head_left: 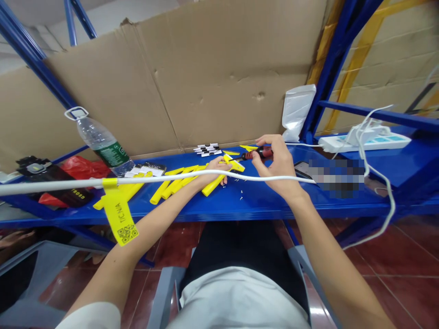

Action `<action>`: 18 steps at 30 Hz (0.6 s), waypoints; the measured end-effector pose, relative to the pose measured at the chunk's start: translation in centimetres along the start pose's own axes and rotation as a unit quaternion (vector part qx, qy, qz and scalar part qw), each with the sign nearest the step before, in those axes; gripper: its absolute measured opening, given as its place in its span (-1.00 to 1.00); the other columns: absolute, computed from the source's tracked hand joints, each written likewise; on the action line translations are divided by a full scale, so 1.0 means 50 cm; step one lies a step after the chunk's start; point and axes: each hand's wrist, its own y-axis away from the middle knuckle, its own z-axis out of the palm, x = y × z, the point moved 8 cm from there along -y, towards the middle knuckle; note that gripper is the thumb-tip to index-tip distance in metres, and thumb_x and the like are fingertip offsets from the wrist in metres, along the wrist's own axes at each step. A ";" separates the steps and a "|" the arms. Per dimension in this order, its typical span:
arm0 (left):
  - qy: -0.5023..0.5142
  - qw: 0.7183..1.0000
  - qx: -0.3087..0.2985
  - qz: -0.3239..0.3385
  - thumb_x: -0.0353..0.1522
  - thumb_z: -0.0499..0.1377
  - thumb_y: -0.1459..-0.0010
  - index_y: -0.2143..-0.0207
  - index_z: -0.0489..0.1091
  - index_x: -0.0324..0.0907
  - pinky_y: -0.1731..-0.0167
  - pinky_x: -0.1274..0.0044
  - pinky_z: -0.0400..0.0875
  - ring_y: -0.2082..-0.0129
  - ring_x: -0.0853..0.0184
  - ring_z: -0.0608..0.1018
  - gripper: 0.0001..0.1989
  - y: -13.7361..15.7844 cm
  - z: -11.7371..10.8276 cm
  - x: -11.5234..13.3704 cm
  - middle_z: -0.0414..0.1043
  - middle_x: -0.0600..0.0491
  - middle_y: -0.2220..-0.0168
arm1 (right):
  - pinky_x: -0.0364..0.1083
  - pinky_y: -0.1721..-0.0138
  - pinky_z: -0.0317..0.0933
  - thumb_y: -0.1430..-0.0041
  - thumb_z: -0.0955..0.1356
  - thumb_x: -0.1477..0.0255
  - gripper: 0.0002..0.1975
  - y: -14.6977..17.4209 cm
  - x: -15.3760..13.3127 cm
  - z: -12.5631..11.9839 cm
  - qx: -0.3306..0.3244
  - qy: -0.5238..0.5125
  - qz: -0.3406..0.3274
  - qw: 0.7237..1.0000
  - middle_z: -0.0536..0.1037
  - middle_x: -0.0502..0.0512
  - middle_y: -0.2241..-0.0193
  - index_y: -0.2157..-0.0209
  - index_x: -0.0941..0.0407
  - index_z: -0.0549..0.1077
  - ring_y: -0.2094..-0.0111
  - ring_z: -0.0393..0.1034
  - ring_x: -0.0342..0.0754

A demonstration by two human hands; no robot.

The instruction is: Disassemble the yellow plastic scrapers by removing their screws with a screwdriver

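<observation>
Sitting at a blue desk (260,196). Curling the right hand (283,169) round a red-and-black screwdriver (265,152); pinching with the left hand (215,166) a yellow plastic handle (213,186) near the desk's middle, under the screwdriver's tip. Apparently partway through fastening this one; impossible to tell finished from waiting among the yellow pieces (171,189) lying to its left. Judging by small loose screws (241,198) just right of it, more fastening left.

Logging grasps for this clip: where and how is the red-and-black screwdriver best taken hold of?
The red-and-black screwdriver is likely best gripped by its thick handle, from the right, where the right hand has it, since the thin shaft points left toward the yellow plastic piece in the left hand.
</observation>
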 end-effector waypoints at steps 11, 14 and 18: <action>-0.004 1.000 -0.004 0.006 -0.28 0.43 -0.50 -0.04 0.42 -0.14 0.59 0.56 0.48 0.64 0.38 0.55 -0.73 0.001 0.001 0.001 0.62 0.13 0.43 | 0.09 0.16 0.52 -0.47 0.44 0.33 -0.85 0.000 0.003 0.002 -0.006 -0.005 0.017 1.000 0.64 0.16 0.03 0.01 -0.01 0.45 0.20 0.56 0.06; -0.012 1.000 -0.003 0.001 -0.29 0.42 -0.50 -0.05 0.42 -0.14 0.59 0.56 0.48 0.64 0.37 0.55 -0.74 0.000 0.000 -0.001 0.61 0.14 0.44 | 0.06 0.22 0.49 -0.44 0.44 0.35 -0.85 0.002 0.010 0.003 -0.018 -0.009 0.033 0.999 0.64 0.14 0.07 0.02 -0.02 0.43 0.24 0.52 0.03; -0.011 1.000 0.000 -0.002 -0.35 0.35 -0.53 -0.05 0.41 -0.14 0.60 0.54 0.47 0.65 0.35 0.55 -0.82 -0.001 -0.001 -0.002 0.59 0.15 0.46 | 0.08 0.15 0.51 -0.46 0.46 0.30 -0.82 0.002 0.014 0.003 -0.019 -0.012 0.039 0.999 0.65 0.14 0.04 0.00 -0.02 0.43 0.21 0.55 0.04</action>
